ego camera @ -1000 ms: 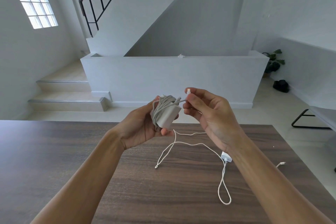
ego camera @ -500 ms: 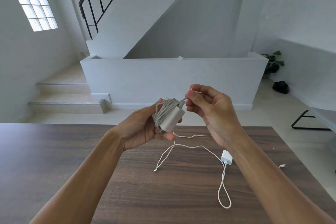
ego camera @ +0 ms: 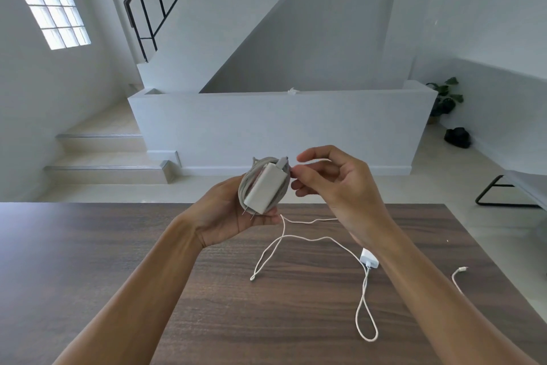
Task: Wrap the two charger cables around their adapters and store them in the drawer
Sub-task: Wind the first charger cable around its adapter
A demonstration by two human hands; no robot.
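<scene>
Where a moment ago the cable's plug end was sticking up between the right hand's fingertips, it is now tucked down by the coil, and the right hand (ego camera: 334,187) is pinching the cable's last stretch right beside the wrapped adapter (ego camera: 266,187). The left hand (ego camera: 233,210) is cradling that adapter from below, fingers curled round it, prongs pointing down toward the palm; the bundle has turned so its flat white face is showing more fully than before. Both hands are hovering just above the far part of the wooden table (ego camera: 148,276). I am counting two chargers: one gray cable (ego camera: 245,184) wound round the held adapter, and one second adapter (ego camera: 370,259) lying on the table near the right wrist, its white cable (ego camera: 296,239) sprawling loose in loops, unchanged. No drawer is showing from here.
</scene>
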